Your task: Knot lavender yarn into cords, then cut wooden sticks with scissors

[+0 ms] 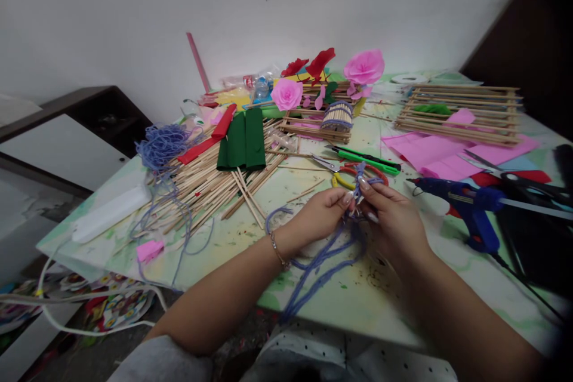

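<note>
Close together above the table's front part, both my hands pinch purple yarn (320, 274). My left hand (324, 212) has its thumb and fingertips pressed on a knotted bit of the yarn. Just to its right, my right hand (391, 215) grips the same knotted piece, part of which sticks up above the fingers. Loose strands hang from the hands down past the table edge. Right behind the fingers lie pliers (342, 181) with yellow and red handles, partly covered. A green utility knife (367, 161) rests beyond them.
Left of my hands are thin wooden sticks (201, 191), a yarn tangle (163, 146), green crepe paper (242, 140) and a white power strip (111, 212). A blue glue gun (474, 209) and black scissors (514, 179) lie right. Behind stand paper flowers (364, 67) and a stick rack (461, 113).
</note>
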`<state>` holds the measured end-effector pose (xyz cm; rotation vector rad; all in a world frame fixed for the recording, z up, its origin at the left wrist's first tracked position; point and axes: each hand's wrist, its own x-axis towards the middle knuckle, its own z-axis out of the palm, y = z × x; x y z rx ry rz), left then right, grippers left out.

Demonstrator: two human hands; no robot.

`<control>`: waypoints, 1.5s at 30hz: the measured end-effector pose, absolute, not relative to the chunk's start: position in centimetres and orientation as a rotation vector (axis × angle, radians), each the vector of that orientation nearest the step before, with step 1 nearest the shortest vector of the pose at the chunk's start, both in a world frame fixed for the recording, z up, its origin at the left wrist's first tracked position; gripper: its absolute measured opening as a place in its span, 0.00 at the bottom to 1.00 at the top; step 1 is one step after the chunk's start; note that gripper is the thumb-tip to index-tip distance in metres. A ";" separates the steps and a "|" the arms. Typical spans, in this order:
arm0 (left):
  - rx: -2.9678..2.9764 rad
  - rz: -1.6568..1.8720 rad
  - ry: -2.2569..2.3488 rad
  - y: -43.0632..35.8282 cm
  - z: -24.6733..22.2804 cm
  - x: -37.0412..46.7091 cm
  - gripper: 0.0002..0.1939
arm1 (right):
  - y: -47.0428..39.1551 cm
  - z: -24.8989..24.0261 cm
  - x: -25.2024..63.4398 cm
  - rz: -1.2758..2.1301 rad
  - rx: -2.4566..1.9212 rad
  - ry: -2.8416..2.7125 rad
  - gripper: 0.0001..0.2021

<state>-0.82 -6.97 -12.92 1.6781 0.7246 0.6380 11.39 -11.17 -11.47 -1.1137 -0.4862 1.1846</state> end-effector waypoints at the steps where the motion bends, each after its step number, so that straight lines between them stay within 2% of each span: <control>1: 1.680 0.639 0.729 -7.0 -12.9 -0.8 0.16 | -11.2 -11.4 11.4 1.193 -1.110 -0.474 0.14; 9: 1.631 0.635 0.700 -6.9 -12.9 -0.8 0.18 | -11.2 -11.2 11.6 1.235 -1.108 -0.501 0.13; 19: 1.553 0.626 0.695 -6.6 -13.4 -0.8 0.19 | -11.2 -11.8 12.1 1.508 -0.901 -0.412 0.12; 34: 1.643 0.665 0.803 -5.8 -13.1 -1.3 0.16 | -11.3 -11.3 12.3 1.518 -0.939 -0.460 0.08; 40: 1.501 0.841 0.703 -5.5 -12.4 -1.5 0.13 | -11.0 -11.6 12.1 1.435 -0.922 -0.359 0.09; 45: 1.210 0.592 0.534 -5.4 -11.3 -1.9 0.12 | -10.9 -11.4 12.4 1.414 -0.927 -0.353 0.10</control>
